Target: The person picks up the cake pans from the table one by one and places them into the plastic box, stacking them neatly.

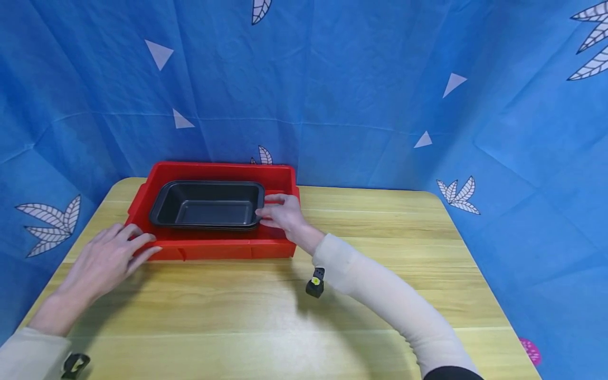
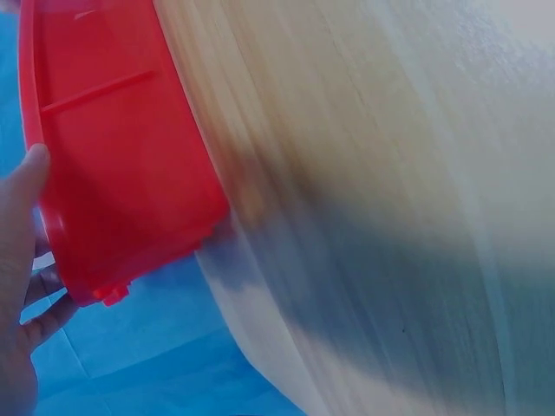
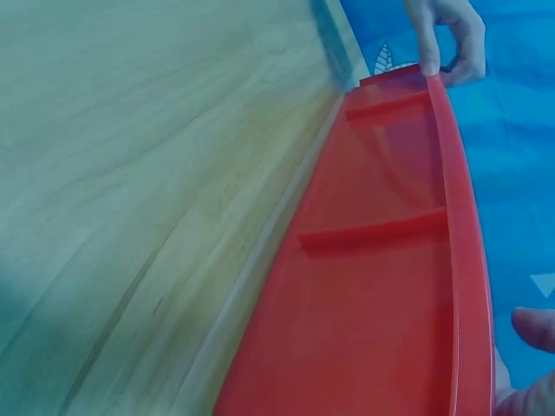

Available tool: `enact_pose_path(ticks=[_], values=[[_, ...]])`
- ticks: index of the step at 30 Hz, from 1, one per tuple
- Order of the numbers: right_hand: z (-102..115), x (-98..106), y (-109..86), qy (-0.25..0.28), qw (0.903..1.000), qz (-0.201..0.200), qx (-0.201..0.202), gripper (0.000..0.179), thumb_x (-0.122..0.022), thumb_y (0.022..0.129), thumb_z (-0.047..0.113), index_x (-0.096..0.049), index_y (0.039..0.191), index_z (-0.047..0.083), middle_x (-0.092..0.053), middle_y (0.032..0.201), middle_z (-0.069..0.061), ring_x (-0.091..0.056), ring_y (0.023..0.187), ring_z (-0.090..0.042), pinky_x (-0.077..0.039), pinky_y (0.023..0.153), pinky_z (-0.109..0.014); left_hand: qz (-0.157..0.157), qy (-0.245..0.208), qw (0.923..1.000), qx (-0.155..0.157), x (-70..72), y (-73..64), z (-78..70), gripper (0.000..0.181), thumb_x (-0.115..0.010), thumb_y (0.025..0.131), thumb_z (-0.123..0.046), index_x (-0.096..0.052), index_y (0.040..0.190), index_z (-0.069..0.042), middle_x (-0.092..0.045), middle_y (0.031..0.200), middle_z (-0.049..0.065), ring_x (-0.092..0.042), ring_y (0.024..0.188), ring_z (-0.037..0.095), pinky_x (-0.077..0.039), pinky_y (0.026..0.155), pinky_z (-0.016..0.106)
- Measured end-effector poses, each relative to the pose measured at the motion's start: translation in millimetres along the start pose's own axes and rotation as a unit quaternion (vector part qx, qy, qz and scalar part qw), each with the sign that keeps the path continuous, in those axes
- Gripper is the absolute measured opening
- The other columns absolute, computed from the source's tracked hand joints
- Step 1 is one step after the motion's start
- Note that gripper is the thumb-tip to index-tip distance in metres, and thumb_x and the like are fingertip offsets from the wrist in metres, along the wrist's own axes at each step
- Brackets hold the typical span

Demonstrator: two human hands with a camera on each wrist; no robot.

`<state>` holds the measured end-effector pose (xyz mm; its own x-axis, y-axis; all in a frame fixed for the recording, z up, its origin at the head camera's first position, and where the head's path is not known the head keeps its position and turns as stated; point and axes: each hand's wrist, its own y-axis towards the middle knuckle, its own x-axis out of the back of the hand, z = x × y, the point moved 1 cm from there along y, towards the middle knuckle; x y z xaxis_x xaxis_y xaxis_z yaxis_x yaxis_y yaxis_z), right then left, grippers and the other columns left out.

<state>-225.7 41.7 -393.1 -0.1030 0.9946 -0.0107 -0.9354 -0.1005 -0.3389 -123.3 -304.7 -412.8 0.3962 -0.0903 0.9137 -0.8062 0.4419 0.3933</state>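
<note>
A dark loaf pan sits inside a red plastic bin at the back left of the table. My right hand is at the pan's right end, with a fingertip lying over the rim there; in the right wrist view only part of this hand shows and the pan is hidden. My left hand grips the bin's front left corner. In the left wrist view its thumb lies on the rim of the bin and the fingers are behind the corner.
The wooden table extends in front of the bin and to its right. A blue patterned cloth hangs behind the table and along both sides. The bin's front wall stands close to the right wrist.
</note>
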Motion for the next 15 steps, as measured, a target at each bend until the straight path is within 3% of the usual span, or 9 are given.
enact_pose_path(ticks=[5, 15], values=[[2, 12, -5.5, -0.019, 0.9997, 0.01, 0.008, 0.05, -0.077, 0.094, 0.008, -0.059, 0.141, 0.006, -0.067, 0.135, -0.017, -0.075, 0.115, -0.031, -0.062, 0.099, -0.043, 0.006, -0.008, 0.9998, 0.019, -0.6, 0.7, -2.6, 0.042, -0.092, 0.076, -0.025, -0.077, 0.11, -0.006, -0.069, 0.099, 0.02, -0.061, 0.091, 0.038, -0.056, 0.078, 0.06], [10, 53, -14.4, -0.081, 0.9947, 0.002, 0.064, 0.054, -0.079, 0.094, 0.016, -0.06, 0.145, 0.007, -0.068, 0.137, -0.015, -0.072, 0.122, -0.032, -0.06, 0.102, -0.042, 0.009, -0.041, 0.9978, 0.05, 3.3, 11.5, -12.2, 0.051, -0.087, 0.081, -0.039, -0.074, 0.12, -0.008, -0.071, 0.109, 0.023, -0.063, 0.098, 0.042, -0.053, 0.088, 0.064]])
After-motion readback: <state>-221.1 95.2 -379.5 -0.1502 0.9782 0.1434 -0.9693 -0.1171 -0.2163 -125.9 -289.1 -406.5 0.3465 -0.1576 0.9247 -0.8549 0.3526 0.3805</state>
